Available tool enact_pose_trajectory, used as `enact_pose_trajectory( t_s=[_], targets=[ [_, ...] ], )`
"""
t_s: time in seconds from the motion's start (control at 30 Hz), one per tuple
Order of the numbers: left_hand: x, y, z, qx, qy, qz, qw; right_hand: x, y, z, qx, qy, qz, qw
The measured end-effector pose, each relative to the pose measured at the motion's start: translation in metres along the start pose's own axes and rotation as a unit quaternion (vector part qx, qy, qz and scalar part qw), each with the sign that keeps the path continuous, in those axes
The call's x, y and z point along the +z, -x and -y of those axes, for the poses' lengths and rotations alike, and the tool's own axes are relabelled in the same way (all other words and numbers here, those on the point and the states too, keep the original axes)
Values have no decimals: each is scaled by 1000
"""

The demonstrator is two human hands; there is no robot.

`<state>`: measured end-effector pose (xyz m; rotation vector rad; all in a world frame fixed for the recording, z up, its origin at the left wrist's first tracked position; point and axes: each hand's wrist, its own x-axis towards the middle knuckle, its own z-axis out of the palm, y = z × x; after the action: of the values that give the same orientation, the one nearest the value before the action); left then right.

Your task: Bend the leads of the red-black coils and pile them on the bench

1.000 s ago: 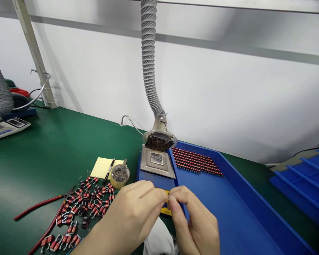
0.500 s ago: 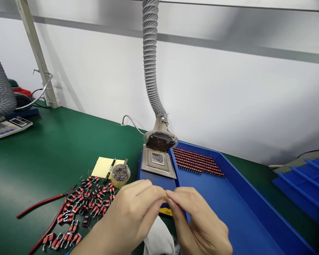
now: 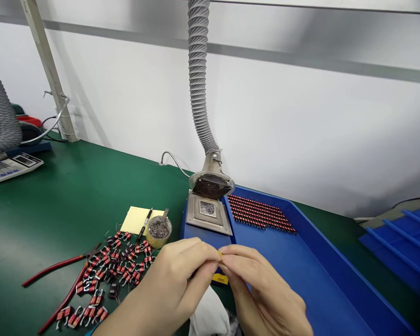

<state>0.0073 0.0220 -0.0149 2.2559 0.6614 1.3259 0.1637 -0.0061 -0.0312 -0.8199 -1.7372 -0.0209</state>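
Closest in, the left hand and right hand meet low in the middle of the frame, both closed into a pinch, with their fingertips together on a tiny yellow sliver, perhaps tape, though it is too small and too covered to be sure. A piece that slight could cling to the wrong finger or drop if the pinch loosened. Just below the hands lies a small yellow strip, and a white cloth bunches at the bottom edge. To the left, loose red-wound coils with wire leads are strewn across the green bench mat, beside red-handled side cutters; a careless forearm could scatter them or snag their leads together. Past them sit a yellow sticky note, a pen and a cup of dark scraps, which would spill messily if knocked. To the right, a blue tray holds tightly packed rows of coils at its far end, and a bump to the tray could break up those neat lines. Beyond, a metal fixture plate sits under a fume extractor nozzle on its ribbed hose; whether the plate is hot, I cannot tell.
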Motion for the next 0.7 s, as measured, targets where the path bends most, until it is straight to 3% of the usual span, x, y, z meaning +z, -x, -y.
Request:
enact_pose_trajectory(
  t_s=[0.1, 0.17, 0.23, 0.3, 0.4, 0.53, 0.63, 0.7],
  targets=[
    [4, 1, 2, 46, -86, -2, 995, 4, 3, 0, 27, 31, 7, 999],
    [8, 1, 3, 91, -156, -15, 983, 6, 4, 1, 123, -35, 17, 992],
    [9, 2, 4, 116, -199, -29, 973, 7, 4, 2, 238, -158, 32, 958],
    [8, 3, 4, 106, -189, -38, 976, 6, 4, 2, 284, -256, 17, 924],
    [5, 3, 3, 32, -79, -28, 996, 4, 2, 0, 186, -221, -52, 956],
    [1, 1, 1, -35, 42, -19, 998, 3, 0, -3, 61, -96, -32, 993],
    [0, 0, 1, -33, 48, -9, 998, 3, 1, -2, 28, -54, -28, 998],
    [1, 0, 2, -2, -10, -8, 1000, 3, 2, 0, 22, -23, -22, 999]
  ],
)
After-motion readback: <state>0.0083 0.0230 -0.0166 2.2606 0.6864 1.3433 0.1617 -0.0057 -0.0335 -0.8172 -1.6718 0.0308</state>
